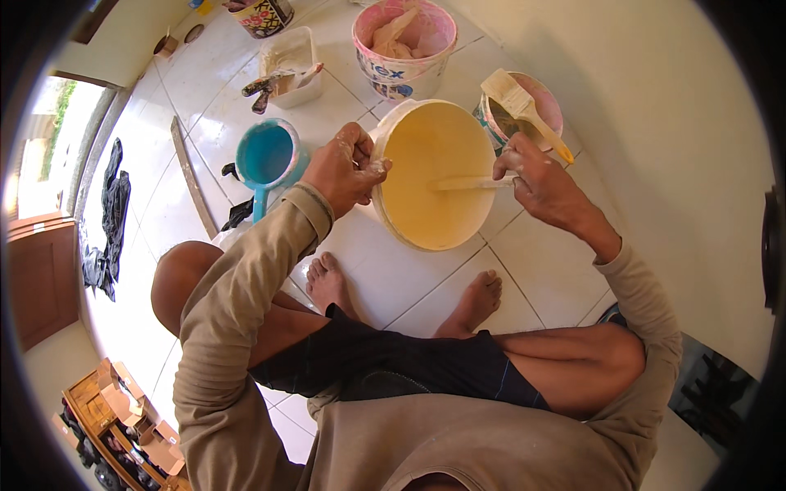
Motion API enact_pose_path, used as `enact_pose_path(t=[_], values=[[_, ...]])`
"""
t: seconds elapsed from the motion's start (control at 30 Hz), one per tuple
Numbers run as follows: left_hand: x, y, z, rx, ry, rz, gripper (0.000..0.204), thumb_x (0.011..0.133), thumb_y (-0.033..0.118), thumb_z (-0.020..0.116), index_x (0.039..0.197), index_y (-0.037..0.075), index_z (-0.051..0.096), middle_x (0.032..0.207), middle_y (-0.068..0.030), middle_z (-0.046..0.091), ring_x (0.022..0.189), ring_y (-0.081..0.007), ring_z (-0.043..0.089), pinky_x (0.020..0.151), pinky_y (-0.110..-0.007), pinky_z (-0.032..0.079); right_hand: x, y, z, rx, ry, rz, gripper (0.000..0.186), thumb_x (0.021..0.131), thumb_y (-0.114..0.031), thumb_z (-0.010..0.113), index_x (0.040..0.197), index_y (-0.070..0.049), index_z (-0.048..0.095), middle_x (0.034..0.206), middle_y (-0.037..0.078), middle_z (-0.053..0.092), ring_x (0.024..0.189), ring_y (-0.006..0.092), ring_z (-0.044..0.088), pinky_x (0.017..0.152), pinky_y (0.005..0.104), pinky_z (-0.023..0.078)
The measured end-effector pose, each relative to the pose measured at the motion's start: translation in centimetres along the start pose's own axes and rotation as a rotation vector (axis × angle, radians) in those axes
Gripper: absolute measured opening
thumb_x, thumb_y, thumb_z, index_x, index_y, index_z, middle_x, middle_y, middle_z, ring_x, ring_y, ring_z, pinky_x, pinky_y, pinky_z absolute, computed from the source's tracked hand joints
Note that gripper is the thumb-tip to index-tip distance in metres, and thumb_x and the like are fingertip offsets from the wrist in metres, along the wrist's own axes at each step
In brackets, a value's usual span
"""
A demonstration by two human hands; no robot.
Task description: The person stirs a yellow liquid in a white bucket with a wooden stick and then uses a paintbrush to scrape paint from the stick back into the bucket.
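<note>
Between my hands a white bucket [395, 214] leans with its mouth toward me, its inside pale yellow. My left hand [348, 166] is closed on the bucket's left rim, its fingers flecked with white. In my right hand [540, 182] is a pale flat stirring stick [471, 183], gripped at its outer end; the other end reaches into the bucket. How deep the contents are I cannot tell. Just beyond my right hand a wide paintbrush [524, 108] with a yellow-tipped handle rests across a smaller paint tub [550, 96].
A blue dipper [266, 155] stands left of the bucket. Farther off are a pink-stained pail [405, 78] holding cloth or plastic, and a white tray [299, 96] with scrapers. A wooden strip [192, 180] and black plastic [115, 217] lie on the tiles. A wall [679, 147] rises at right.
</note>
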State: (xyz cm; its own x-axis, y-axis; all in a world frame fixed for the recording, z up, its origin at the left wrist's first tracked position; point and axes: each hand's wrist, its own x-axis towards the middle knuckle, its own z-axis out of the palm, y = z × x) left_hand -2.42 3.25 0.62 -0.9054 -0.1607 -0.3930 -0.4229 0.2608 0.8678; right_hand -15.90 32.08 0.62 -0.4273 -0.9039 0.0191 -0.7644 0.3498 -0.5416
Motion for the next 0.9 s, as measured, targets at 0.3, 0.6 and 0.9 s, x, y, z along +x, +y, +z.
enact_pose_path(t=[0.3, 0.6, 0.9], values=[[0.0, -0.1, -0.2, -0.026, -0.019, -0.011, 0.03, 0.089, 0.018, 0.068, 0.098, 0.001, 0.046, 0.078, -0.008, 0.059, 0.057, -0.0121, 0.061, 0.048, -0.025, 0.053, -1.4, 0.4, 2.2, -0.454, -0.188, -0.051, 0.027, 0.082, -0.012, 0.066, 0.107, -0.008, 0.058, 0.08, 0.008, 0.055, 0.071, 0.0265, 0.061, 0.059, 0.0394, 0.049], [0.1, 0.0, 0.3, -0.047, -0.024, -0.004, 0.031, 0.088, 0.019, 0.069, 0.1, 0.001, 0.046, 0.081, -0.0088, 0.058, 0.061, -0.0141, 0.063, 0.05, -0.027, 0.058, 0.0, -1.9, 2.0, -0.458, -0.27, -0.086, 0.022, 0.083, -0.013, 0.063, 0.104, -0.007, 0.061, 0.074, 0.009, 0.058, 0.068, 0.0273, 0.063, 0.054, 0.0404, 0.049], [0.1, 0.4, 0.1, -0.039, -0.012, -0.028, 0.031, 0.089, 0.019, 0.069, 0.099, 0.001, 0.046, 0.083, -0.0096, 0.058, 0.064, -0.0148, 0.064, 0.051, -0.028, 0.059, 0.6, -0.8, 1.9, -0.241, -0.063, 0.016, 0.026, 0.08, -0.014, 0.065, 0.105, -0.006, 0.065, 0.08, 0.011, 0.065, 0.073, 0.0288, 0.065, 0.064, 0.0377, 0.052]])
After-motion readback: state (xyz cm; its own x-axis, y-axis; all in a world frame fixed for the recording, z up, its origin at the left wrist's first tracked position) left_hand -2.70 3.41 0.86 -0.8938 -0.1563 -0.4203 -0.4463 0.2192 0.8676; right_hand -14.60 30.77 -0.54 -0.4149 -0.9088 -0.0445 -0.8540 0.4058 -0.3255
